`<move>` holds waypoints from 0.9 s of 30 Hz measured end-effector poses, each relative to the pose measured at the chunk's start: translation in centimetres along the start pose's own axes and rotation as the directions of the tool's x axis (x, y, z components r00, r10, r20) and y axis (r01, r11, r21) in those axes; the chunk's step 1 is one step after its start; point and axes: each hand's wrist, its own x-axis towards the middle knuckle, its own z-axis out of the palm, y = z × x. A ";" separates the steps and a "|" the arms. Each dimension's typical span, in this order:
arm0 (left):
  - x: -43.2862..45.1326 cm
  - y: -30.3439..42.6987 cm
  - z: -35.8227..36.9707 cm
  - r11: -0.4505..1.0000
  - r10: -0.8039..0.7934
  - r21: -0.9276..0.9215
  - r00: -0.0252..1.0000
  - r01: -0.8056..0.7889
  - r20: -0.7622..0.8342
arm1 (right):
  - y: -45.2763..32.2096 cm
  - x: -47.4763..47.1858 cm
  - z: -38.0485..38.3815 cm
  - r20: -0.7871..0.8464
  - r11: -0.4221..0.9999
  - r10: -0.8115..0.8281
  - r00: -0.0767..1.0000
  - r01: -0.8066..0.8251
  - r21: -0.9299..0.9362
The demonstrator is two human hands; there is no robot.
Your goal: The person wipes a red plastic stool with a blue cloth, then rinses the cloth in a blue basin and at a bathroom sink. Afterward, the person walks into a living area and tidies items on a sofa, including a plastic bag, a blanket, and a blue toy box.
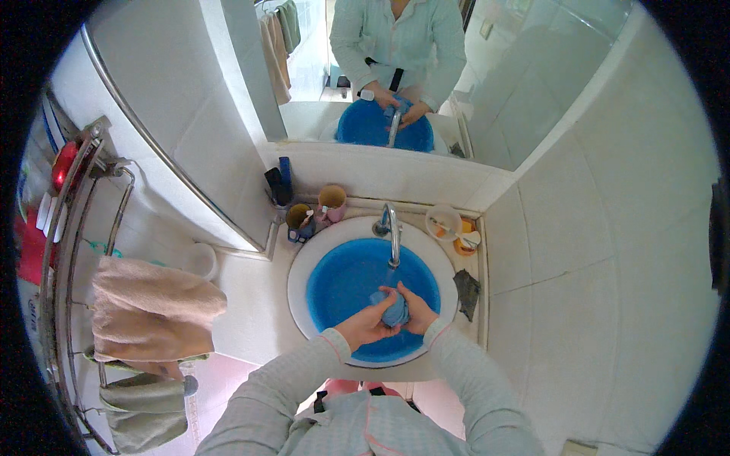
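A bunched light-blue cloth (pixel 395 312) is gripped between my two hands over the blue basin (pixel 342 273) set in the white sink (pixel 297 296). My left hand (pixel 368 322) holds the cloth from its left side, with the thumb on top. From the right, my right hand (pixel 418 310) closes on it, fingers toward the tap. The chrome faucet (pixel 393 233) arches over the basin just beyond my hands, and a faint stream seems to fall below its spout. The cloth's underside is hidden.
Two cups (pixel 332 199) stand behind the sink at left. A translucent tub (pixel 443 222), an orange container (pixel 467 239) and a dark crumpled cloth (pixel 467 293) line the right edge. Towels (pixel 157 308) hang from a metal rack (pixel 80 228) at left. A mirror (pixel 485 102) faces me.
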 end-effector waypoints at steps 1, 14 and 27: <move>-0.3 0.3 0.0 1.000 -0.023 0.009 1.000 0.023 0.001 | -0.4 0.1 -0.1 0.062 0.998 0.000 0.998 0.004 -0.062; 0.5 2.4 -2.1 0.896 -0.113 0.443 0.977 0.021 0.181 | -1.6 2.9 1.7 0.192 0.610 -0.294 0.936 0.338 -0.717; 4.8 -1.6 -5.6 -0.224 0.501 0.927 0.780 -0.301 0.374 | 3.6 7.2 -0.4 -0.154 0.231 -0.477 0.865 -0.046 -0.972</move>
